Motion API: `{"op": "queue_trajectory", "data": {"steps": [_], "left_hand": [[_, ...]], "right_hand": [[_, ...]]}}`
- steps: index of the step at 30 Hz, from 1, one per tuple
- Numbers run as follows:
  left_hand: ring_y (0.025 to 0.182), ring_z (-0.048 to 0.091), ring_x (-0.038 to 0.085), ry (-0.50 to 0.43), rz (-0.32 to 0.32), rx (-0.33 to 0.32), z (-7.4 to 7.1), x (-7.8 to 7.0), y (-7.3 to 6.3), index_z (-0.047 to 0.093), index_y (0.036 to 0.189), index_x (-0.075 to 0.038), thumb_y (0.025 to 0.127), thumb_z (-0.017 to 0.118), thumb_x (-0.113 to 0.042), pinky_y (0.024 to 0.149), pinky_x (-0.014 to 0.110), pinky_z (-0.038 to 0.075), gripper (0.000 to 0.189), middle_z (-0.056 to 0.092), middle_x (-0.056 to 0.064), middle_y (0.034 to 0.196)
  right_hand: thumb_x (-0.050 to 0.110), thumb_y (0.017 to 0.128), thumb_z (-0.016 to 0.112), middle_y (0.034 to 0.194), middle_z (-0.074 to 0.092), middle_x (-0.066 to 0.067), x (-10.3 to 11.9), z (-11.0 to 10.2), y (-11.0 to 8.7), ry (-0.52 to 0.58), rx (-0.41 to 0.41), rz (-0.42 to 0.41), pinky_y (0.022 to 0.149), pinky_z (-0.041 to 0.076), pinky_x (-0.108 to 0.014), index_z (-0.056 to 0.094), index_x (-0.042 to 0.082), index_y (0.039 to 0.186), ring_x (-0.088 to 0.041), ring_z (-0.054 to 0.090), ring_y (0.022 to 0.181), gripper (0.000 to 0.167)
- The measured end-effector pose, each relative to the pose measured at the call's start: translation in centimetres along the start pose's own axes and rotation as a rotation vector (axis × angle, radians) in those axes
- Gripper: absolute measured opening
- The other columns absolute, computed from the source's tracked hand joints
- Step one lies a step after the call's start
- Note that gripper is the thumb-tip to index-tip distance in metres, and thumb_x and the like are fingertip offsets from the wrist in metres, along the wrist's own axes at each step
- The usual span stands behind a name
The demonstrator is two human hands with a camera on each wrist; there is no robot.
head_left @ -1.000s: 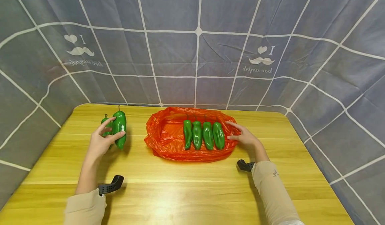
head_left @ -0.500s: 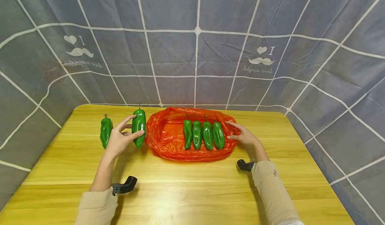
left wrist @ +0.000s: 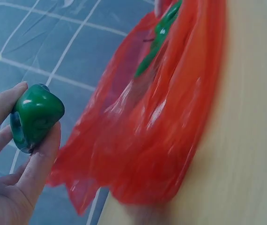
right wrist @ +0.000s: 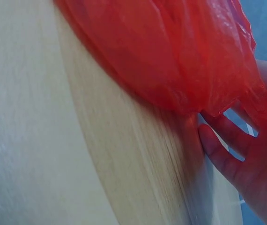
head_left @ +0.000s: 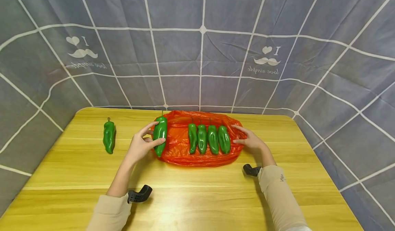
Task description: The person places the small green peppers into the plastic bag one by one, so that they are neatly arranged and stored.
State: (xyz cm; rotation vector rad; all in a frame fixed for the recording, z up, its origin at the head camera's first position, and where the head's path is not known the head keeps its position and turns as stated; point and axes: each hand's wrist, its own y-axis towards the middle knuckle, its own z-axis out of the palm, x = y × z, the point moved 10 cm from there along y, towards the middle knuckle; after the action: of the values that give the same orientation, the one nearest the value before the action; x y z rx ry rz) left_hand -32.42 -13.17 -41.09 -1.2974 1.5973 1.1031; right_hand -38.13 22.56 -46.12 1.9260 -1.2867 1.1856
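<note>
My left hand (head_left: 139, 148) pinches a glossy green pepper (head_left: 160, 135) between thumb and fingers, stem toward the back, over the left end of a red plastic bag (head_left: 197, 161). In the left wrist view that pepper (left wrist: 38, 115) shows end-on, apart from the bag's film. Several green peppers (head_left: 202, 139) lie side by side in the right half of the opened bag. At its right end, my right hand (head_left: 253, 142) holds the rim, with red film drawn over part of the hand (right wrist: 253, 159) in the right wrist view.
One more green pepper (head_left: 109, 136) lies on the wooden table (head_left: 197, 200) at the left. Behind the table hangs a grey cloth (head_left: 179, 56) with white grid lines. Each wrist carries a black camera mount (head_left: 140, 194).
My left hand has carried the pepper rightward, from beside the lone pepper to over the bag's left end. The right hand and the peppers in the bag stay where they were.
</note>
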Motion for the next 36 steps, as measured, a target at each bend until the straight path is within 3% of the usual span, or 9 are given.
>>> {"op": "queue_trajectory", "data": {"steps": [8,11,15,18,29,36], "left_hand": [[0.059,0.054,0.020,0.034,0.004,0.036,2.7,-0.1,0.5,0.049,0.131,-0.013,0.075,0.076,-0.014,0.056,0.030,0.050,0.062,0.054,0.021,0.100],[0.067,0.055,0.024,0.066,0.009,0.046,3.5,-1.2,0.3,0.049,0.130,-0.009,0.075,0.075,-0.013,0.056,0.028,0.049,0.061,0.055,0.022,0.099],[0.077,0.054,0.026,0.118,0.010,0.054,4.5,-1.4,0.6,0.050,0.130,-0.008,0.076,0.075,-0.017,0.056,0.027,0.046,0.061,0.055,0.021,0.099],[0.076,0.054,0.024,0.140,-0.008,0.059,5.2,-0.3,1.2,0.050,0.130,-0.013,0.074,0.076,-0.022,0.055,0.027,0.045,0.062,0.056,0.018,0.096],[0.076,0.055,0.024,0.179,-0.047,0.049,6.4,0.5,2.4,0.051,0.129,-0.013,0.073,0.077,-0.022,0.053,0.027,0.045,0.063,0.058,0.017,0.093],[0.082,0.055,0.026,0.166,-0.050,0.040,7.1,1.3,3.4,0.051,0.130,-0.012,0.074,0.077,-0.021,0.055,0.027,0.045,0.063,0.059,0.019,0.096]], "right_hand": [[0.001,0.082,0.064,0.142,0.027,-0.027,0.2,0.0,-0.1,-0.040,-0.006,-0.017,0.105,0.018,-0.055,0.035,0.002,0.139,-0.045,0.025,0.129,0.064],[0.001,0.082,0.064,0.142,0.028,-0.027,0.2,0.0,-0.1,-0.041,-0.009,-0.023,0.105,0.018,-0.055,0.035,0.001,0.139,-0.045,0.025,0.129,0.064],[0.001,0.082,0.064,0.142,0.028,-0.027,0.1,0.0,0.0,-0.048,-0.012,-0.025,0.105,0.018,-0.056,0.035,0.001,0.139,-0.045,0.024,0.129,0.064],[0.002,0.082,0.064,0.142,0.027,-0.028,0.2,0.0,-0.1,-0.060,-0.013,-0.024,0.104,0.017,-0.057,0.035,0.002,0.139,-0.046,0.024,0.129,0.064],[0.000,0.082,0.064,0.142,0.027,-0.027,0.4,0.0,-0.2,-0.034,-0.015,-0.004,0.105,0.018,-0.055,0.035,0.002,0.139,-0.044,0.024,0.130,0.064],[0.004,0.081,0.067,0.142,0.027,-0.029,-0.8,-0.2,0.3,-0.062,-0.020,-0.026,0.104,0.018,-0.058,0.036,0.003,0.139,-0.046,0.025,0.129,0.066]]}}
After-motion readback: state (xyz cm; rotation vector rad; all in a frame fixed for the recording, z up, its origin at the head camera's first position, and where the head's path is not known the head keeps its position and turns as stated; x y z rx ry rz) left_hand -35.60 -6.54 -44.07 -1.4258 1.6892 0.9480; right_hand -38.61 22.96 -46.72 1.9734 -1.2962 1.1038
